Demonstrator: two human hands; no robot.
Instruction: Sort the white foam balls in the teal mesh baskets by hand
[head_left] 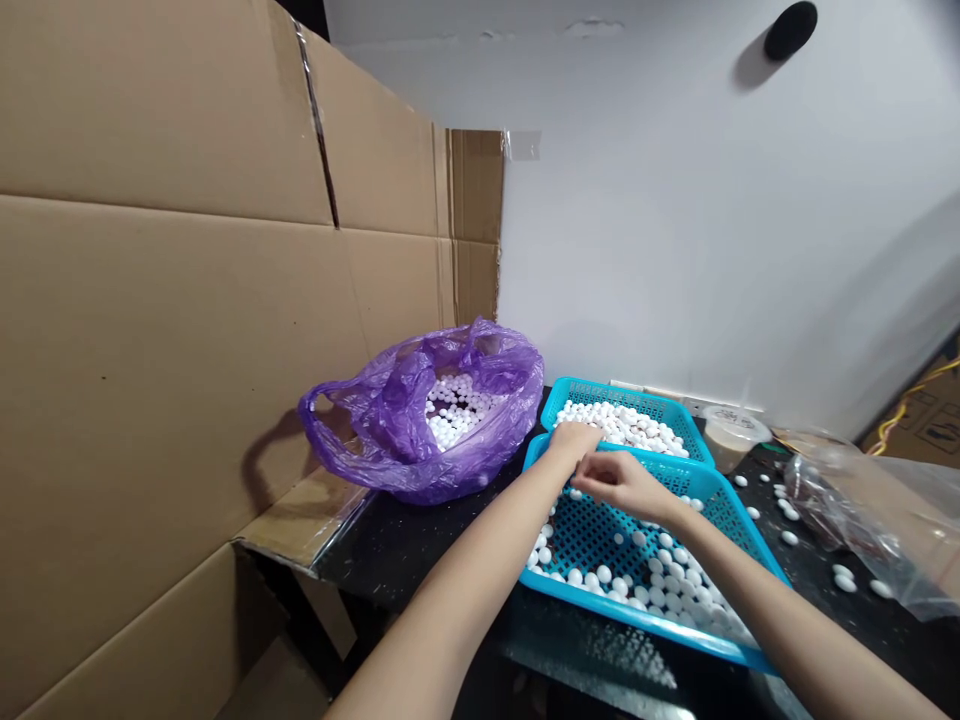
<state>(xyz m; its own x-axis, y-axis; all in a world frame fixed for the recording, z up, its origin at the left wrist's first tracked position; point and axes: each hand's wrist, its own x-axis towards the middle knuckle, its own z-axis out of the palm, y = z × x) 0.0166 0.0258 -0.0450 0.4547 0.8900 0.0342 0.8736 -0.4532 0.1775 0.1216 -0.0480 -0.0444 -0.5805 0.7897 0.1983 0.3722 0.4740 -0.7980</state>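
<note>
My left hand (577, 438) reaches to the near edge of the far blue basket (660, 403), which holds a heap of small white oval pieces (622, 424). Its fingers are turned away and hidden. Close beside it, my right hand (621, 482) is over the back part of the near blue basket (750, 520). The right fingers are curled together, and what they hold, if anything, cannot be made out. White rounded pieces (675, 585) lie mostly along the front and right of the near basket, with its mesh floor showing in the middle.
Left of the baskets, a purple plastic bag (405, 410) lies open with more white pieces inside. A lidded clear tub (735, 430), loose white pieces (844, 578) and clear plastic bags (862, 510) are at right. Cardboard (187, 300) walls the left side.
</note>
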